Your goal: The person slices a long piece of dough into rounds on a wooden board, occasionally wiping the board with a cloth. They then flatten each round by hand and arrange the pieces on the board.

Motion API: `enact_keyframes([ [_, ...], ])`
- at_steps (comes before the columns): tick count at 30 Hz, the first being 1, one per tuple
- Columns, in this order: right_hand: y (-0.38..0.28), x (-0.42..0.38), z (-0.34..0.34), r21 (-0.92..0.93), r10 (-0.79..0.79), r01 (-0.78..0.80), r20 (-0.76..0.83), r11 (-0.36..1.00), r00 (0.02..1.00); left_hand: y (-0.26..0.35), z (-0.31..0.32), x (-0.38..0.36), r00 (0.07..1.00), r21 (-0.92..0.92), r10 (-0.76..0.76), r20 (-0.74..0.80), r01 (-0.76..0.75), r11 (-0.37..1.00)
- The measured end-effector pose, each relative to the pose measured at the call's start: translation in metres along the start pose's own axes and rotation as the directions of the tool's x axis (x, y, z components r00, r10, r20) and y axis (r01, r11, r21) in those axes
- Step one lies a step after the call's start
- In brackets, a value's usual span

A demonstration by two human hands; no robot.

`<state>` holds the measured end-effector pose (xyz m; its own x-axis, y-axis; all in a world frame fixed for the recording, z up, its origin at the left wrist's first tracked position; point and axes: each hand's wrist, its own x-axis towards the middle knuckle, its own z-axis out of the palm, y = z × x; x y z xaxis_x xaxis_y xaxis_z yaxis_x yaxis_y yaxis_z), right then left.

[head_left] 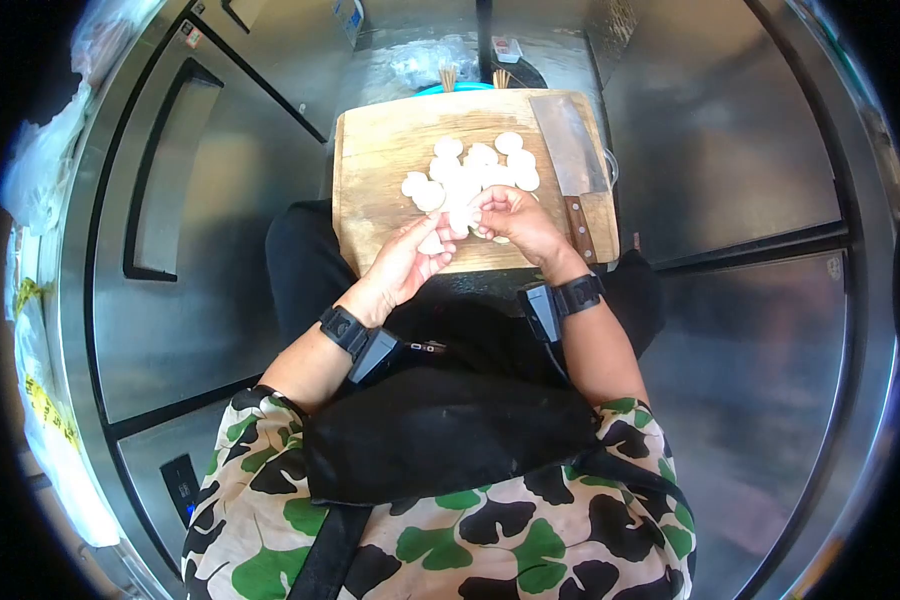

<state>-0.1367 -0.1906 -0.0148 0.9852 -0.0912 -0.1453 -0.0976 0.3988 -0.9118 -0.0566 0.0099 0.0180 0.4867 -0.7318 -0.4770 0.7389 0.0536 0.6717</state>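
Several white round slices point(448, 168) lie heaped in the middle of a wooden cutting board point(375, 140). Over the board's near part, my left hand point(402, 262) is closed around white slices, one of them lying along its fingers. My right hand point(523, 222) pinches at a white slice point(461, 218) that sits between both sets of fingertips. To the right of that hand, a cleaver point(572, 150) rests flat along the board's right side, its wooden handle toward me.
Behind the board, two bundles of thin wooden sticks point(448, 77) stand by a blue rim point(470, 87). Clear plastic bags point(430, 62) lie farther back. Steel cabinet doors close in on the left point(220, 200) and right point(720, 130). My legs flank the board.
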Motion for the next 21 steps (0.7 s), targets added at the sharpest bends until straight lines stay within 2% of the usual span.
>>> enact_keyframes([
  [5, -0.001, 0.001, 0.009, -0.044, 0.009, -0.006, 0.058, 0.999, 0.998, -0.001, -0.01, 0.003, 0.991, -0.18, -0.067, 0.117, 0.088, 0.98],
  [11, 0.002, 0.0, 0.025, -0.045, -0.005, 0.012, 0.158, 0.999, 0.987, -0.007, -0.012, 0.002, 0.977, -0.267, -0.103, 0.189, 0.152, 0.952],
  [12, 0.013, 0.002, 0.023, -0.133, -0.058, 0.081, 0.168, 0.988, 0.984, -0.013, -0.017, 0.009, 0.975, -0.241, -0.097, 0.199, 0.145, 0.96],
  [13, 0.022, 0.006, 0.021, -0.245, -0.026, 0.064, 0.154, 0.967, 0.988, -0.012, -0.014, 0.012, 0.968, -0.235, -0.139, 0.212, 0.188, 0.954],
  [14, 0.036, 0.006, 0.018, -0.152, -0.056, 0.078, 0.147, 0.985, 0.988, -0.016, -0.012, 0.014, 0.956, -0.242, -0.136, 0.26, 0.201, 0.949],
  [15, 0.028, 0.001, 0.022, -0.396, -0.096, 0.125, 0.091, 0.91, 0.991, -0.015, -0.015, 0.013, 0.95, -0.246, -0.121, 0.286, 0.195, 0.95],
  [17, 0.026, 0.002, 0.029, -0.579, -0.222, 0.198, 0.03, 0.791, 0.975, -0.018, -0.013, 0.01, 0.971, -0.214, -0.11, 0.212, 0.156, 0.964],
  [18, 0.015, -0.003, 0.038, -0.497, -0.194, 0.168, -0.001, 0.851, 0.981, -0.019, -0.018, 0.012, 0.966, -0.244, -0.128, 0.225, 0.183, 0.952],
  [21, 0.025, -0.001, 0.037, -0.413, -0.17, 0.204, 0.12, 0.887, 0.978, -0.018, -0.027, 0.007, 0.962, -0.156, -0.103, 0.254, 0.146, 0.977],
])
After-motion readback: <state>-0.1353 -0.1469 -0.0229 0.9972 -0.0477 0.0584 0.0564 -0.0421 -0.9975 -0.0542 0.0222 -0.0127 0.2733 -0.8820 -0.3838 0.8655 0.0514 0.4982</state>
